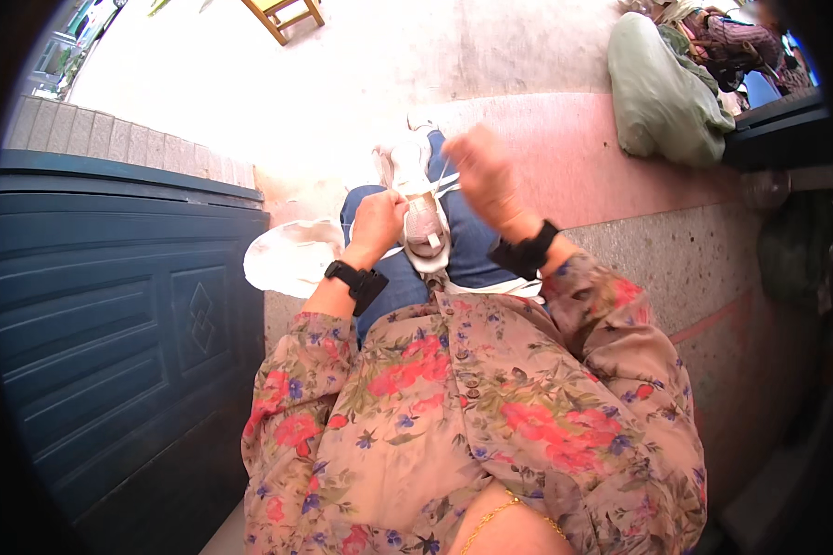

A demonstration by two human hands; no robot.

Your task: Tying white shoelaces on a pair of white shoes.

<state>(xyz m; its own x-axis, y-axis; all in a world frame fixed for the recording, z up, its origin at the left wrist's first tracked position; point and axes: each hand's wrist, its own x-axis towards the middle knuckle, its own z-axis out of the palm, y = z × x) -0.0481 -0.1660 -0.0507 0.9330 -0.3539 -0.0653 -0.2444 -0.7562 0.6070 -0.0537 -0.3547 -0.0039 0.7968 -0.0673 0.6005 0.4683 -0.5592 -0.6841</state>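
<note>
Pale shoe (424, 222) on the lap, laces (447, 181) loose

From where I stand: white outside, pinkish-grey inside, small pale heel tab (433, 240); rests on blue jeans (472, 239), opening toward the wearer. Any lettering too small to read. Left hand (377, 222): grip curled closed at the shoe's edge. Right hand (488, 176) raised, blurred; grip, cannot tell.

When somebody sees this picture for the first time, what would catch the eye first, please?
Probably the flowered shirt, with its red and blue blossoms, spread across the lower middle. Just above it, a pale shoe lies over the blue jeans on the person's lap. After that, the eye may go to the dark blue panelled door at the left and the bulging pale green sack at the upper right.
</note>
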